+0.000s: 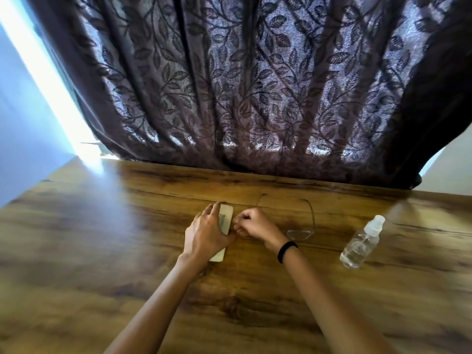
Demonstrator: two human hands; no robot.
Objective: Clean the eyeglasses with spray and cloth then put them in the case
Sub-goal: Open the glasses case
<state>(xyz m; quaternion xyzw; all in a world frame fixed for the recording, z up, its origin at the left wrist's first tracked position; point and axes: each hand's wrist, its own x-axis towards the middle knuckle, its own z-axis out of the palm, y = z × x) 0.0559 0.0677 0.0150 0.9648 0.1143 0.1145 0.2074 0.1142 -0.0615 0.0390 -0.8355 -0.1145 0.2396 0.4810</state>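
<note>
Wood-grain brown is seen across the table (102, 226), on which everything is laid out. A pale cream case (226, 215) is set lengthwise near the middle, closed as far as can be made out, and is largely covered by the left hand (204, 233). That hand is laid flat over the lid, its fingers stretched toward the far end and its thumb brought to the case's right edge. The right hand (255, 224) is placed just beside it, its fingers curled in and its fingertips met against the same right edge; whether the edge is actually gripped cannot be told. A black band (287, 251) is worn on the right wrist. The eyeglasses (298, 234), thin-rimmed and unfolded, are left on the table just to the right of the right hand, lenses nearest the person and temples pointed away toward the curtain; they are touched by neither hand. Further right, well apart from the hands, a clear spray bottle (360, 244) with a pale cap is stood upright. A dark purple curtain (242, 85) patterned with leaves is hung behind the table's far edge.
</note>
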